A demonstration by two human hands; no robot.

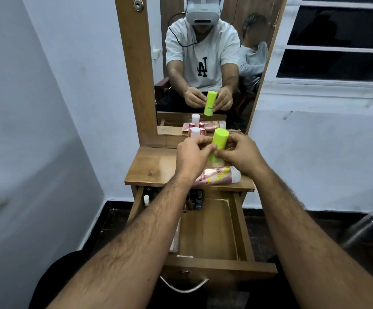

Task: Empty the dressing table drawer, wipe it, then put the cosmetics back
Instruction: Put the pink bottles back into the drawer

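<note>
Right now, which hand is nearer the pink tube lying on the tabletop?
Right. The right hand hovers just above the pink tube's cap end, pinching the green bottle; the left hand pinches it too, nearer the tube's base.

Both forearms bare, reaching in from the near edge and converging toward the far centre. Left forearm enters from near-left, right forearm from near-right, both angled inward so the wrists end up close together. Left hand: back of hand facing up, fingers curled inward to the right, thumb and fingertips pinching the lower part of the green bottle. Right hand: back of hand up, fingers curled inward to the left, fingertips wrapped on the same bottle from the opposite side. The two sets of fingertips nearly meet. Both wrists roughly straight, hands at equal height.
</note>
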